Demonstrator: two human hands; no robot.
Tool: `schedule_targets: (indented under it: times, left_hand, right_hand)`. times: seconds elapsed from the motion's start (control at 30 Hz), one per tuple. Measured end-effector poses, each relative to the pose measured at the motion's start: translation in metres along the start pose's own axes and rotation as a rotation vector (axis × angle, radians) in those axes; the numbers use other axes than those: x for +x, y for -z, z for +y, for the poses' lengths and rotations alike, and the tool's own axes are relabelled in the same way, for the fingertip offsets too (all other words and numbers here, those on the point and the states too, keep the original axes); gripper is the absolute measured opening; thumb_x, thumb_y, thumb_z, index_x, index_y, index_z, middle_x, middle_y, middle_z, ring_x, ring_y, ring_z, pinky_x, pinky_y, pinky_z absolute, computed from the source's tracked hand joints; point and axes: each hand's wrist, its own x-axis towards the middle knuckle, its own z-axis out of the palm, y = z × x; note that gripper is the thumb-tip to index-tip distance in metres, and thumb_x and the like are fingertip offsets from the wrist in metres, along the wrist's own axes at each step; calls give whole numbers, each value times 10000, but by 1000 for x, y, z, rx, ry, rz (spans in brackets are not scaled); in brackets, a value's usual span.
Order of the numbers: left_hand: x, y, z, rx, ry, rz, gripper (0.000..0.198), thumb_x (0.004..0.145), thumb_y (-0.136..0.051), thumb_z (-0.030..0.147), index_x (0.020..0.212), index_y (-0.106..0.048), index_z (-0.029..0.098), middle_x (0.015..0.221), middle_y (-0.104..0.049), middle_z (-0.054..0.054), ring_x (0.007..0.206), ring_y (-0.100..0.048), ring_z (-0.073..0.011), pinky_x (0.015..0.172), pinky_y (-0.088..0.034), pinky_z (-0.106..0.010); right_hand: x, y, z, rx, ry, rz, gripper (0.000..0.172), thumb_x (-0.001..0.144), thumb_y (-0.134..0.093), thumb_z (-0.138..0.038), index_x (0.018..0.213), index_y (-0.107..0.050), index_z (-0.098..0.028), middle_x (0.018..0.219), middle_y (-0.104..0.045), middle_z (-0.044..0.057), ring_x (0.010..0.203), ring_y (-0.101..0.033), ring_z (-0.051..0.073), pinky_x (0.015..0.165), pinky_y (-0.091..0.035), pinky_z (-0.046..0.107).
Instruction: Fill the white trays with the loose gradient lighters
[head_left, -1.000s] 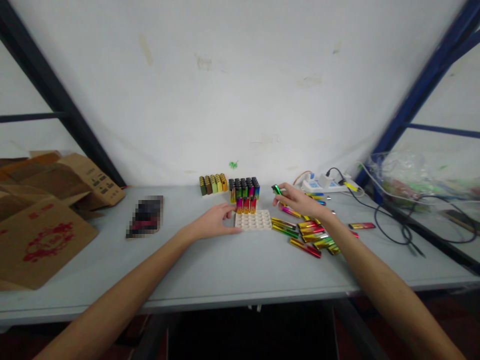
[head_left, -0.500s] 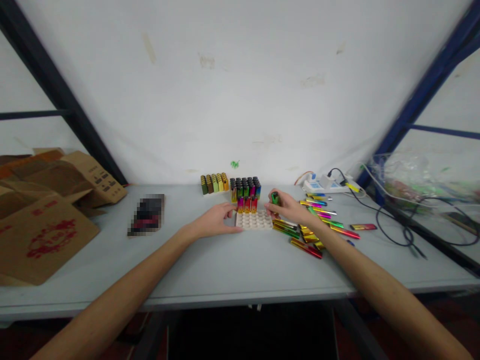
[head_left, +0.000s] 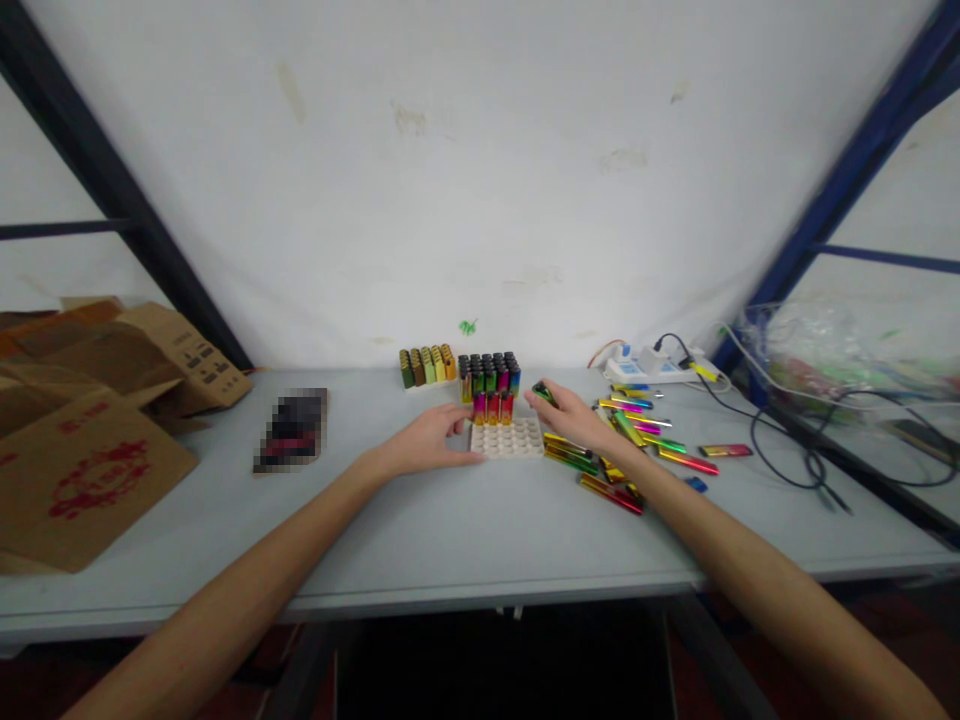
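- The right hand (head_left: 566, 412) is closed around a green lighter (head_left: 543, 392) with a dark top. The lighter is between the thumb and fingers, and much of it is hidden.
- That lighter leans. The end that shows points up and to the left, away from the person.
- The white tray (head_left: 506, 440) lies flat on the counter (head_left: 420, 550), with its long side going left to right. It is down and to the left of the green lighter. The right hand is just beside the tray's far right corner, so the lighter is nearest that end. I cannot tell how high up it is.
- The left hand (head_left: 431, 440) holds the tray's left end, with its thumb at the near corner and its fingers at the far one.
- Three shiny lighters (head_left: 493, 409) stand up straight at the back left of the tray. The holes in front and to the right of them look bare.
- A block of dark-topped lighters (head_left: 489, 378) stands just behind the tray.
- Loose lighters (head_left: 611, 494) lie on their sides to the right of the tray, some under the right arm.
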Motion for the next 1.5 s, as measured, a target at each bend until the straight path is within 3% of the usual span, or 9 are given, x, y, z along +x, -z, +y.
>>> schedule_targets:
  times: [0.2, 0.4, 0.6, 0.8, 1.03, 1.2, 1.37, 1.5]
  left_hand:
    - [0, -1, -1, -13, -16, 8, 535, 796, -691, 671, 975, -638, 170, 873, -599, -31, 779, -574, -215, 700, -421, -297]
    - [0, 0, -1, -22, -14, 9, 529, 788, -694, 670, 973, -635, 179, 871, -596, -25, 781, -566, -212, 705, -422, -294]
    - [1, -1, -2, -15, -9, 2, 559, 792, -689, 681, 1015, -644, 170, 878, -599, -31, 783, -566, -217, 710, -424, -300]
    - [0, -1, -1, -21, 13, 5, 588, 783, -704, 675, 1061, -652, 159, 905, -616, -44, 790, -572, -219, 715, -433, -306]
    - [0, -1, -2, -24, -14, 7, 553, 798, -703, 663, 1034, -644, 167, 904, -624, -40, 787, -574, -216, 713, -424, -298]
    - [0, -1, -2, -13, -6, 9, 539, 793, -694, 679, 985, -631, 179, 890, -614, -34, 783, -576, -215, 703, -422, -296]
    - [0, -1, -1, -15, -12, 8, 530, 788, -688, 683, 943, -620, 181, 870, -606, -31, 777, -570, -214, 701, -420, -299]
    - [0, 0, 0, -7, -8, 2, 534, 795, -687, 676, 966, -622, 174, 866, -597, -30, 781, -569, -217, 707, -423, -301]
  right_hand:
    - [1, -2, 4, 43, 25, 3, 489, 978, -412, -681, 811, -481, -226, 678, -459, -42, 654, -441, 150, 622, -359, 280]
    - [1, -3, 2, 314, -90, -55, 641, 964, -264, -770, 716, -487, -224, 575, -370, -37, 535, -366, 143, 522, -320, 282]
    - [-1, -2, -4, 354, -156, -18, 530, 997, -311, -595, 597, -334, -247, 532, -289, -45, 487, -284, 124, 488, -252, 288]
    - [-5, -4, -12, 282, -196, -28, 428, 985, -296, -417, 595, -339, -246, 517, -301, -51, 467, -300, 119, 497, -243, 290]
    - [-2, -6, -7, 348, -201, -35, 510, 1007, -294, -561, 623, -385, -239, 532, -322, -52, 482, -314, 125, 500, -265, 294]
    - [2, -10, 4, 392, -109, -12, 571, 982, -314, -707, 877, -577, -212, 629, -409, -50, 547, -394, 139, 525, -346, 275]
    - [5, -13, 12, 273, 45, 36, 440, 961, -497, -626, 947, -607, -200, 814, -602, 2, 749, -572, 161, 720, -482, 293]
    - [6, -17, 17, 337, 71, 54, 384, 920, -620, -547, 1038, -642, -182, 988, -727, 68, 917, -662, 198, 830, -514, 326]
